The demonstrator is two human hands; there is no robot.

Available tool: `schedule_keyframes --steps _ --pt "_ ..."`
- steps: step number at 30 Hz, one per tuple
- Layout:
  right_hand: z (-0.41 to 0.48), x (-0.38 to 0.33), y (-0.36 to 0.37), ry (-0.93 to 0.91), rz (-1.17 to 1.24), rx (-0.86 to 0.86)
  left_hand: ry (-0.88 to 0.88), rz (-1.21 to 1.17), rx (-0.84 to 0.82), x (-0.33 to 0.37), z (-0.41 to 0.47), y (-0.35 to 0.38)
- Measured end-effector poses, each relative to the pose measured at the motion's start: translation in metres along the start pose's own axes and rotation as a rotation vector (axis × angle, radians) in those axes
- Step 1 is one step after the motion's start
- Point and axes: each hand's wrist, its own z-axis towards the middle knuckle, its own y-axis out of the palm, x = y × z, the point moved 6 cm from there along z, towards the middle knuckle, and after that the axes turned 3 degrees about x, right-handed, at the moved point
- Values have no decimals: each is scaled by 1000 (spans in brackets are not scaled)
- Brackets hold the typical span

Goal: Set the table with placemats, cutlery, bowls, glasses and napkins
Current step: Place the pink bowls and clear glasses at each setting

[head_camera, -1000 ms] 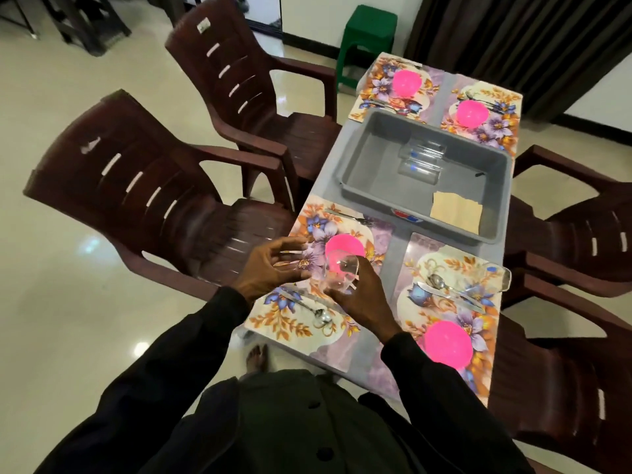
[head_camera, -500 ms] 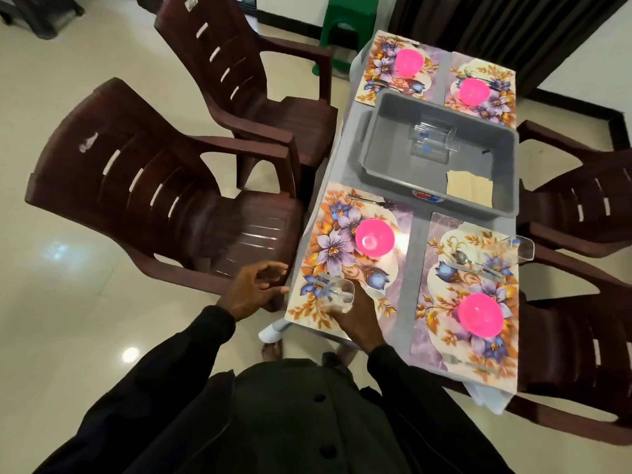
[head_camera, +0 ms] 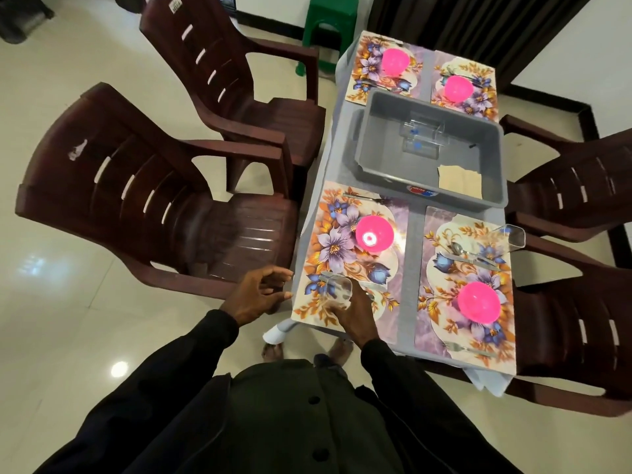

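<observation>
The right hand (head_camera: 352,313) has its grip clamped round the glass (head_camera: 337,290), 7 o'clock of the bowl (head_camera: 374,233); the left hand (head_camera: 260,295) grip is apart; the glass is judged light, slippery, fragile, best held mid-wall.

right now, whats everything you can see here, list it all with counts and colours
table: 1, grey cloth, centre
placemats: 4, floral, one per table corner
bowls: 4, pink, one on each placemat
tub: 1, grey, table middle
held glass: 1, clear, at near-left placemat
other glasses: 3, clear, two in tub, one on near-right placemat
napkins: stack, tan, in tub
cutlery: count unclear, silver, on placemats
chairs: 4, dark brown, two each side
stool: 1, green, beyond table
left hand: 1, open, off table's near-left corner
right hand: 1, grips held glass
</observation>
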Motion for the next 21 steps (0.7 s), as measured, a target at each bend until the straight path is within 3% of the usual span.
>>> schedule_keyframes --steps 7,10,14,21 --pt "-7 16 8 -28 88 -51 25 11 -3 1 8 -4" --pt "-8 9 2 -63 -16 -41 36 5 -6 3 14 -2" --pt "-6 13 -24 -170 -94 24 26 -17 -38 12 29 5" --pt "22 -4 -112 -216 -15 188 63 -61 -48 61 82 25"
